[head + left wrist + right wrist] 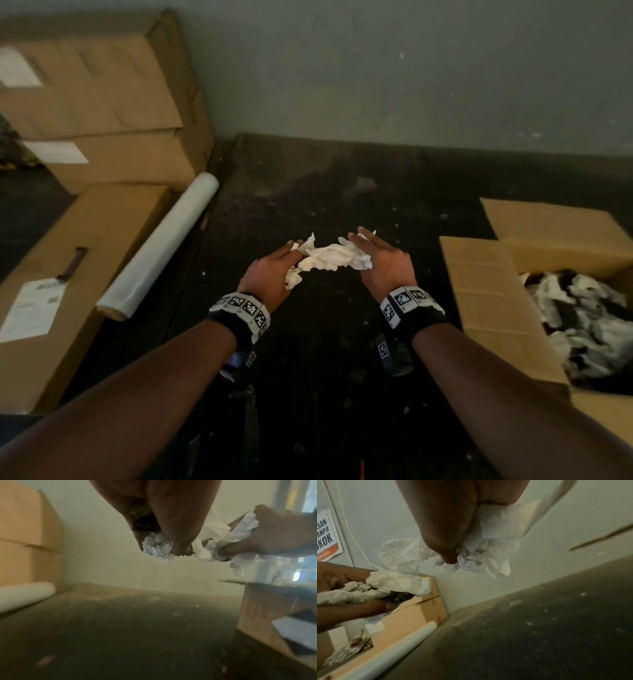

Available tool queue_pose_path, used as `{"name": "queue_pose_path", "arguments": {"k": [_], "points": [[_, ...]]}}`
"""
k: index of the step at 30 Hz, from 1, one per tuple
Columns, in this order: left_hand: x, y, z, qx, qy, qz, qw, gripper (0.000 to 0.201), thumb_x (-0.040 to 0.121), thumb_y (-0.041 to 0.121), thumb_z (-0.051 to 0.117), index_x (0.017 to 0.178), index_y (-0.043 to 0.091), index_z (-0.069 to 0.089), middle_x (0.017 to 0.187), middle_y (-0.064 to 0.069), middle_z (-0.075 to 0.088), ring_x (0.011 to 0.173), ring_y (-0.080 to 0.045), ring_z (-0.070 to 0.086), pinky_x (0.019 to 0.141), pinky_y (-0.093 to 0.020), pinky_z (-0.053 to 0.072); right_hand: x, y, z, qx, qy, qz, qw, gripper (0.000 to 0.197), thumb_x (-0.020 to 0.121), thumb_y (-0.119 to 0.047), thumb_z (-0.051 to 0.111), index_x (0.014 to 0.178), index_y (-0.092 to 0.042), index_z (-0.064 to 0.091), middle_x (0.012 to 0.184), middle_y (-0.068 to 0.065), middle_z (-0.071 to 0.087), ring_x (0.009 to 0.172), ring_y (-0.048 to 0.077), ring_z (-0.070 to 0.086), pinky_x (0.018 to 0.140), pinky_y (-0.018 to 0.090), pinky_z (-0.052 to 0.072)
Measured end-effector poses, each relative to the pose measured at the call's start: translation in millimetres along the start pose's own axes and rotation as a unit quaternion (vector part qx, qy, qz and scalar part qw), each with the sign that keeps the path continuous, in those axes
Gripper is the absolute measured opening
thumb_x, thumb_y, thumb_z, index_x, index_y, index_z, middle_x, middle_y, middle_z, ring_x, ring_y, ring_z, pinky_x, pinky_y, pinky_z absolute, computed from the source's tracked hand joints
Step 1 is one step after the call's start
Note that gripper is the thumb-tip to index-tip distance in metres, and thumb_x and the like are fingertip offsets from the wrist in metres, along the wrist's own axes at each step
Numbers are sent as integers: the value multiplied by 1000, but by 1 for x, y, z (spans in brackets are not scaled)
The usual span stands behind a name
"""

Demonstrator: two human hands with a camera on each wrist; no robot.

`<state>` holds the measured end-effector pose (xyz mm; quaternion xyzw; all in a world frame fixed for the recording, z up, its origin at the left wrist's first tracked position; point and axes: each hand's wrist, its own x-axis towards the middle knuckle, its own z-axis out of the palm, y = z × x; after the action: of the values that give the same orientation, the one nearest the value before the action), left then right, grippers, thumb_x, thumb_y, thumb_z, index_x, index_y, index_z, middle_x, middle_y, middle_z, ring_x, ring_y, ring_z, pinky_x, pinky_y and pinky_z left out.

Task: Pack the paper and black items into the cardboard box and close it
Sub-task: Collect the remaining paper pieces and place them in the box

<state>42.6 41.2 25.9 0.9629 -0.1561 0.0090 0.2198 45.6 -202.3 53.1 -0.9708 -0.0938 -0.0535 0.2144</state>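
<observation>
I judge this to be the gathering step: I have a wad of crumpled white paper (329,258) up off the dark floor (308,359), stretched between my two hands in the middle of the scene. My left hand (270,270) has its fingers curled round the left end; in the left wrist view a small black scrap (145,524) is caught in that same grip against the paper. My right hand (380,263) grips the right end, thumb and fingers closed into the crumple, as the right wrist view shows.

The open cardboard box (493,291) sits on the floor to the right, its near-left flap laid outward and another flap standing at the far side. It already holds a jumble of white paper and black pieces (582,322).

The next move, as I read it, calls for bunching the wad tighter so nothing trails, carrying it right over the flap, and letting go above the jumble. The flaps are not yet folded.

Counted: one wad in hand, one black scrap with it, one open box, two hands. Off to the left lie one white roll (161,246) and three closed cartons (96,102), two stacked at the far side and one nearer. Small white flecks dot the floor; too many and too small to count.
</observation>
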Motion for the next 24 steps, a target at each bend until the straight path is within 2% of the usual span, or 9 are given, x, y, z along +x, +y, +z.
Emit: {"name": "queue_pose_path", "arguments": {"k": [5, 7, 9, 13, 17, 20, 21, 24], "points": [[36, 58, -20, -10, 42, 52, 998, 69, 86, 13, 73, 147, 30, 46, 156, -6, 44, 133, -28, 54, 107, -48, 48, 7, 21, -70, -27, 53, 11, 998, 66, 86, -7, 69, 144, -32, 50, 156, -9, 39, 127, 22, 57, 103, 44, 49], [50, 84, -24, -13, 52, 78, 996, 60, 87, 15, 73, 139, 35, 51, 155, -6, 45, 133, -27, 54, 107, -49, 48, 4, 35, -98, -44, 72, 21, 996, 67, 87, -7, 69, 145, -32, 48, 157, -10, 38, 128, 21, 56, 103, 42, 49], [63, 111, -26, -18, 61, 101, 993, 50, 86, 18, 73, 129, 37, 57, 154, -3, 47, 133, -25, 54, 106, -48, 49, -2, 55, -126, -55, 93, 28, 994, 68, 87, -6, 69, 145, -33, 48, 157, -10, 38, 127, 21, 57, 101, 42, 51], [87, 173, -20, -21, 72, 131, 988, 46, 86, 20, 74, 127, 31, 59, 153, -2, 48, 133, -24, 54, 108, -46, 48, -20, 109, -173, -74, 131, 35, 988, 64, 86, -5, 69, 142, -33, 52, 153, -10, 44, 120, 21, 62, 92, 34, 55], [110, 248, 7, -16, 73, 156, 985, 47, 85, 18, 75, 129, 28, 59, 154, -3, 46, 136, -24, 51, 110, -47, 45, -42, 174, -210, -69, 149, 52, 985, 61, 86, -6, 69, 140, -31, 55, 151, -9, 47, 119, 21, 63, 91, 31, 52], [126, 305, 40, -33, 44, 155, 986, 51, 85, 34, 75, 132, 31, 57, 156, -3, 44, 139, -24, 48, 113, -48, 42, -62, 227, -229, -65, 138, 74, 985, 63, 84, -6, 69, 139, -32, 56, 151, -9, 47, 117, 19, 64, 91, 31, 52], [131, 323, 52, -37, 39, 159, 986, 51, 85, 35, 75, 132, 33, 56, 155, -2, 45, 138, -24, 49, 111, -46, 44, -69, 246, -235, -60, 135, 77, 986, 63, 83, -5, 68, 138, -32, 57, 151, -9, 48, 116, 19, 64, 92, 31, 52], [145, 368, 88, -31, 36, 173, 984, 48, 85, 21, 74, 130, 32, 59, 146, 0, 56, 124, -26, 61, 99, -41, 53, -83, 298, -244, -75, 90, 80, 990, 60, 88, -8, 65, 141, -33, 54, 153, -6, 45, 123, 20, 61, 98, 34, 50]]}}
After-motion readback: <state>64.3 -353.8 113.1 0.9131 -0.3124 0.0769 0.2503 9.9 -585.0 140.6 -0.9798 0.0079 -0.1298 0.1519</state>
